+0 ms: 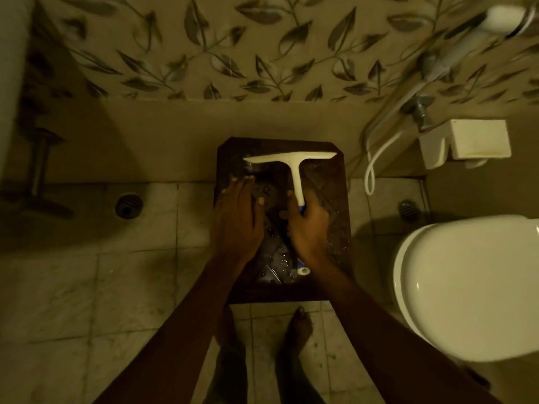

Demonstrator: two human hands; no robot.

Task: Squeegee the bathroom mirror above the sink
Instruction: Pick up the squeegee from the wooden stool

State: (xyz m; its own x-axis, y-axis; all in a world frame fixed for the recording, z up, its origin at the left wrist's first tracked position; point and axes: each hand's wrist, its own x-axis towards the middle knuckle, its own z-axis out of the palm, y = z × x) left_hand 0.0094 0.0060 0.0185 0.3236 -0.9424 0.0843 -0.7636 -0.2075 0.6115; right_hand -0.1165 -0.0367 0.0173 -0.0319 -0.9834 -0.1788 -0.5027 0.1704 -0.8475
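Head view shows your right hand (306, 225) closed on the squeegee (291, 167), blade at the floor-laid mirror (332, 188)'s far edge, left hand (237, 217) flat, open, bracing it: pull nearward next.

A closed white oval toilet lid (466, 290) sits at the right, above pale square floor tiles (73, 287). A round metal floor drain (128, 206) lies left. Leaf-patterned beige wall tiles (233, 48) run behind; a white hose (376, 158) hangs beside a cream box-shaped holder (478, 141).
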